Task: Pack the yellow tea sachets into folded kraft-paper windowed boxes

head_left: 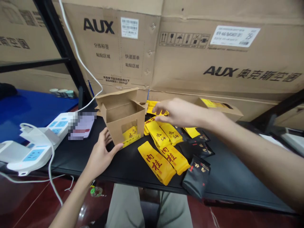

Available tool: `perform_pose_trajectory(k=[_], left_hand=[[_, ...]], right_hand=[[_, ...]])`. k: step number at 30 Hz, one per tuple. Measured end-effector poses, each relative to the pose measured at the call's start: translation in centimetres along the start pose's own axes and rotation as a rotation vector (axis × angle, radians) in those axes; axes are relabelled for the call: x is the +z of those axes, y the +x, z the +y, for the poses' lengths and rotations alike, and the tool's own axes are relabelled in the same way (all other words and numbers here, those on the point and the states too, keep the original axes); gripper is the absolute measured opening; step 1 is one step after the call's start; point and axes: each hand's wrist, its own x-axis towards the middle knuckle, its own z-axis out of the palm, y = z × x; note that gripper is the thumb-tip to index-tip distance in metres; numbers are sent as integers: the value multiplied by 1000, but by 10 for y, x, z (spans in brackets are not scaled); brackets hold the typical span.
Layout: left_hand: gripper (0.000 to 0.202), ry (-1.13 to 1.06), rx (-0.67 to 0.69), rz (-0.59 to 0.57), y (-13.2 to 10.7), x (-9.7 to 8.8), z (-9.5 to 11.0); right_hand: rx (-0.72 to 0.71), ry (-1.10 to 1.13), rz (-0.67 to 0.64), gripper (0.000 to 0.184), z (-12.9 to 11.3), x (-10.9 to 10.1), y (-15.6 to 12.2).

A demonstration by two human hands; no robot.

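An open-topped kraft paper box (114, 128) with a front window stands slightly tilted on the dark table. Through the window a yellow packet (130, 133) is visible inside. My left hand (102, 153) grips the box's lower left, thumb along the front bottom edge and fingers at the side. My right hand (174, 112) hovers just right of the box, over a pile of yellow packets (158, 134). Its fingers are apart and nothing shows between them. Closer to me lie a yellow packet with red characters (155, 163) and a black packet (196, 177).
Another kraft box (231, 110) lies behind my right forearm. On the left are a white power strip (55, 128) with cables and a phone (82, 126), partly blurred. Large AUX cartons (185, 63) stand behind the table, and black metal bars (68, 68) frame it.
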Motion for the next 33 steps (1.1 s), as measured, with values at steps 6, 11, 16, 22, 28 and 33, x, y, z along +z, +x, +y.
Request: perform_pose_trajectory(k=[6, 11, 16, 22, 28, 33], left_hand=[[71, -16, 1, 2, 0, 0, -5], [73, -10, -11, 15, 1, -1, -6], [70, -2, -10, 23, 1, -1, -2], [70, 0, -22, 19, 0, -1, 1], [71, 18, -10, 13, 0, -2, -1], [69, 55, -16, 20, -1, -3, 2]], right_hand=[[2, -52, -264, 63, 21, 59, 15], [14, -28, -298, 66, 23, 68, 27], [51, -61, -248, 45, 23, 57, 32], [6, -83, -97, 17, 24, 25, 13], [-58, -102, 119, 16, 11, -16, -17], [-9, -204, 428, 23, -25, -61, -40]])
